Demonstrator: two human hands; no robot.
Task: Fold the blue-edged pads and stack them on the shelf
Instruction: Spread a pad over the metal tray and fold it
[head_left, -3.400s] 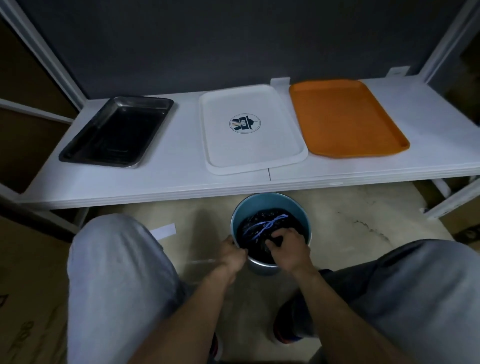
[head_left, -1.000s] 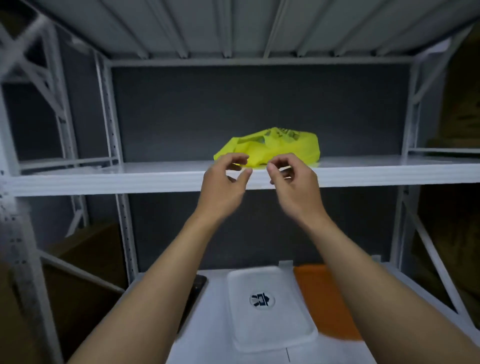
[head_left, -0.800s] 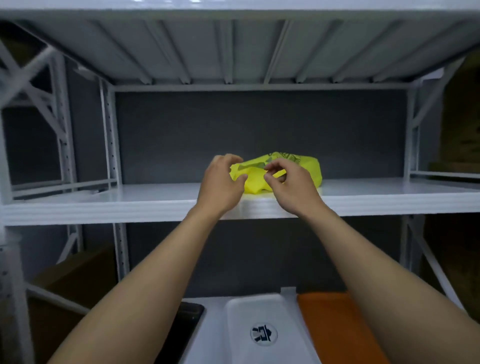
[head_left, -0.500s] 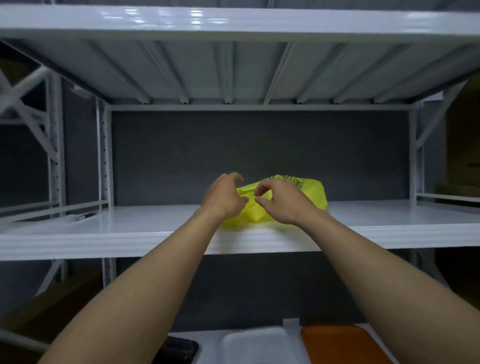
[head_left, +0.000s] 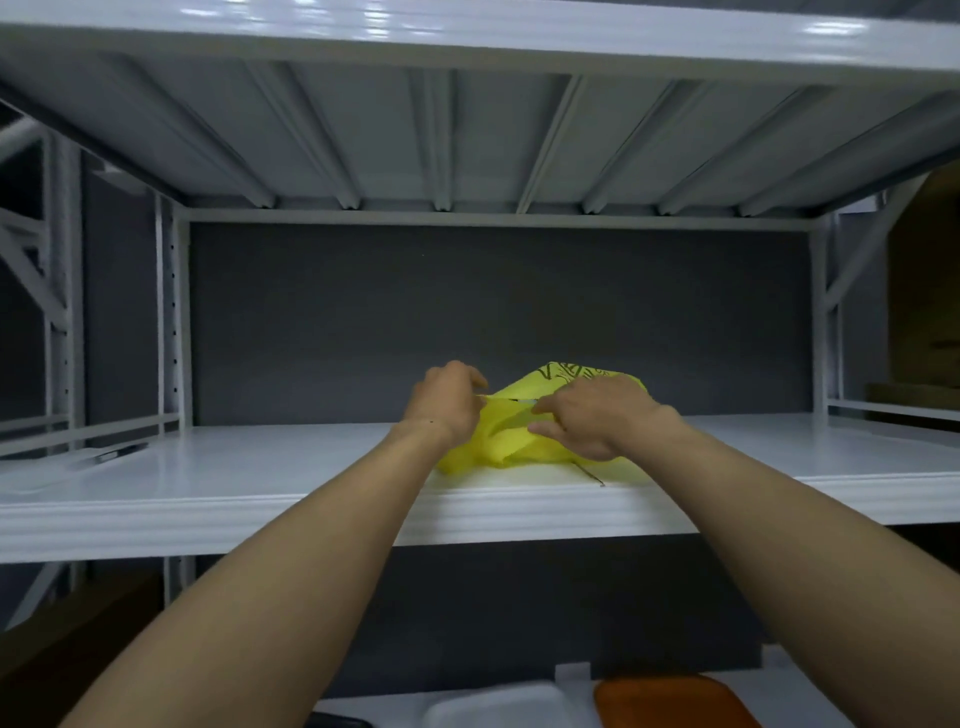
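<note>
Trays: low down we see a white tray (head_left: 498, 709) and an orange tray (head_left: 670, 701), side by side.
Shelf: our arms reach over the white shelf (head_left: 260, 467).
Left hand: our left hand (head_left: 447, 405) pinches the yellow bag (head_left: 509, 441).
Right hand: our right hand (head_left: 592, 415) pinches it too, close by.
Bag: it sits on the shelf, near the front.
Pads: we cannot tell where they are.
Wall: a dark wall (head_left: 363, 312) is behind.

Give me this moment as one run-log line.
left hand: pinches bag | right hand: pinches bag | bag: yellow, on shelf
</note>
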